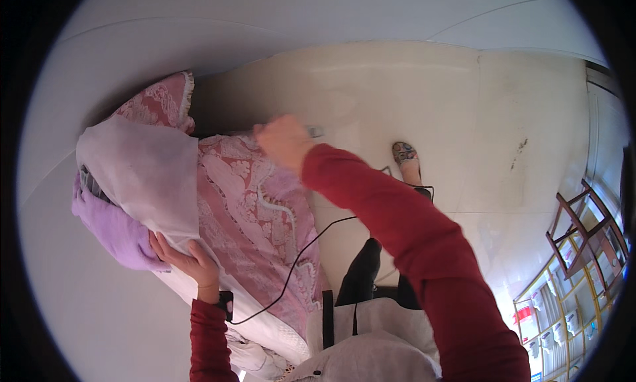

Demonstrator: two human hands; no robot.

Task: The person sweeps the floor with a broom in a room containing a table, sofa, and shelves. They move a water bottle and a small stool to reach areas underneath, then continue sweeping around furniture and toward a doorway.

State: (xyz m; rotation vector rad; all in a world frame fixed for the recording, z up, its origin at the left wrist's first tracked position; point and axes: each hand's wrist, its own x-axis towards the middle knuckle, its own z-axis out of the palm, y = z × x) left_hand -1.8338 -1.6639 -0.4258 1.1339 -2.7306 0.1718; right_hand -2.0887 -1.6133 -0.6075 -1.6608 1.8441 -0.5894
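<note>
My left hand (186,263) lies at the edge of a pale pinkish-white cloth (144,173), thumb on the cloth, fingers beside a lilac towel (119,233). Whether it grips the cloth is not clear. My right hand (285,138) is blurred by motion, its fingers curled, above the far edge of a pink patterned bedspread (238,208) with ruffled, lace-like trim. Whether anything is in it cannot be seen. Just past it shows a small grey object (315,131), too blurred to name. The pale cloth covers a raised form at the bed's head end.
A black cord (293,273) runs from a black device on my left wrist (226,305) across the bedspread. A patterned shoe (405,152) stands on the tiled floor (447,104). At right are a dark wooden chair (581,223) and a gold-framed rack (561,312). White walls border the bed.
</note>
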